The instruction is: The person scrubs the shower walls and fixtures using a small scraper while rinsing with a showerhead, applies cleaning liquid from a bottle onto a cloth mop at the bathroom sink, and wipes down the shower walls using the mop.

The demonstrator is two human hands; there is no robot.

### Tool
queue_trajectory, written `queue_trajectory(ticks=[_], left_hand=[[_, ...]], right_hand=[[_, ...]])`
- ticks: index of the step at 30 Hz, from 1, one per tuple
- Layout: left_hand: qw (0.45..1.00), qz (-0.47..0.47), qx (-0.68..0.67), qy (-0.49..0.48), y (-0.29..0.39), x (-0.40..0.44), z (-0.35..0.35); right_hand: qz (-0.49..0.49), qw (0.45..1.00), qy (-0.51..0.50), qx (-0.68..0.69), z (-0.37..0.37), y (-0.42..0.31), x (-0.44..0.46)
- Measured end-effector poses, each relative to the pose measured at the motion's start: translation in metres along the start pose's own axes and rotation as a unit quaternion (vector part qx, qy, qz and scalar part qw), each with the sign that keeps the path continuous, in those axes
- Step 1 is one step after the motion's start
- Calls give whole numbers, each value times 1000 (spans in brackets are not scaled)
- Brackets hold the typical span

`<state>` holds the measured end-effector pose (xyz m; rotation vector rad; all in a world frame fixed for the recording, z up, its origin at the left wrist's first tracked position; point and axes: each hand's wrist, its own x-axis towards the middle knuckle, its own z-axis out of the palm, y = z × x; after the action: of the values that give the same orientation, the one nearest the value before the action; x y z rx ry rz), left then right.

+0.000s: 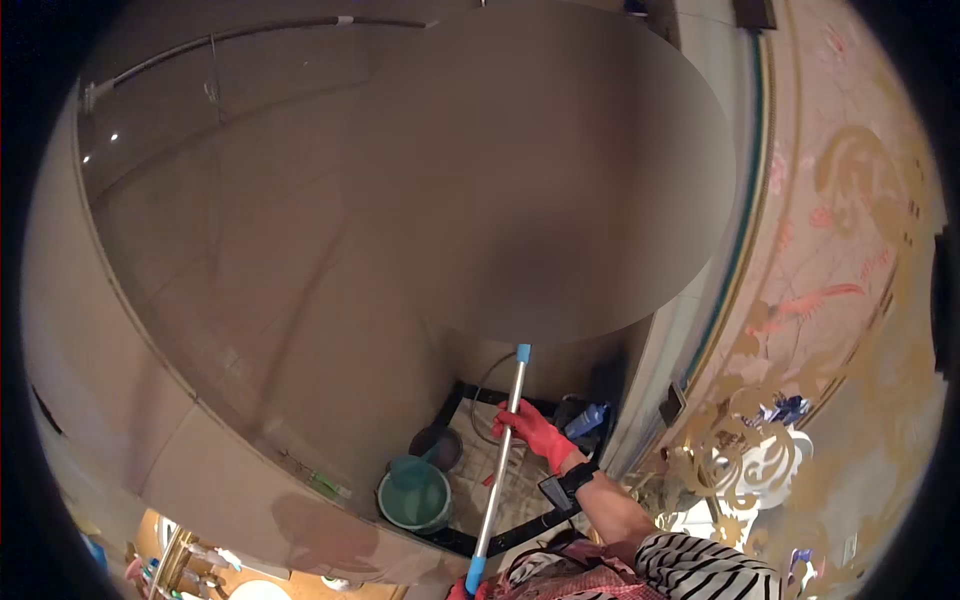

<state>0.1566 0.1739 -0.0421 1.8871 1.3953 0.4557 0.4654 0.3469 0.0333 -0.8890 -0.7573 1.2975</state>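
A long metal pole with blue ends runs slantwise up from the bottom edge. My right hand, in a red glove, is wrapped round its upper part. At the pole's lower blue end, my left hand shows only as a bit of red glove at the frame's bottom edge; its fingers are hidden. Left of the pole stand a green bucket and a dark round basin. A blurred oval covers what lies beyond the pole's upper end.
A blue bottle lies right of my right hand. Black edging borders the tiled floor. A dark hose curves behind the pole. Brown walls rise on the left, and a patterned panel stands on the right.
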Motion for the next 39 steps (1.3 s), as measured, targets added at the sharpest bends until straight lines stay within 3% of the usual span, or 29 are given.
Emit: queue_trajectory(ticks=[2, 3, 5, 9, 11, 16, 19, 20, 21, 22, 24, 26, 28, 32, 35, 37, 39], left_hand=[[994, -102, 31, 31, -1, -12, 8], [993, -107, 26, 28, -18, -4, 25], [983, 18, 52, 174, -37, 28, 51], [987, -42, -38, 147, 11, 88, 43], [965, 76, -141, 209, 5, 141, 49], [931, 66, -211, 291, 72, 247, 12], [914, 126, -170, 347, 59, 344, 15], [904, 142, -183, 359, 83, 366, 1], [901, 147, -181, 366, 102, 402, -14], [891, 158, -278, 323, 117, 434, -27], [912, 111, -299, 259, 150, 482, -70], [942, 54, -223, 244, 177, 527, -98], [938, 86, -240, 234, 185, 571, -106], [931, 132, -194, 279, 208, 611, -126], [916, 150, -161, 336, 189, 620, -138], [931, 72, -66, 352, 174, 614, -151], [925, 63, 8, 375, 141, 614, -154]], right_hand=[[6, 1000, -5, -28, 0, -8, 36], [10, 999, -7, -50, 1, -10, 53], [-15, 998, -4, -56, 15, -26, 78], [-27, 996, -15, -83, 25, -58, 141], [-67, 986, -26, -151, 28, -75, 177], [-120, 981, -61, -139, 44, -128, 275], [-179, 964, -92, -175, 55, -172, 358], [-170, 967, -77, -173, 53, -188, 369], [-198, 964, -69, -164, 60, -213, 388], [-223, 960, -60, -159, 62, -237, 406], [-257, 947, -68, -180, 65, -279, 461], [-291, 933, -76, -197, 64, -316, 495], [-332, 910, 8, -249, 70, -348, 492], [-351, 916, 2, -195, 59, -353, 560], [-327, 929, -11, -173, 65, -333, 569], [-284, 953, -38, -97, 69, -308, 582], [-266, 958, -41, -104, 65, -283, 582]])
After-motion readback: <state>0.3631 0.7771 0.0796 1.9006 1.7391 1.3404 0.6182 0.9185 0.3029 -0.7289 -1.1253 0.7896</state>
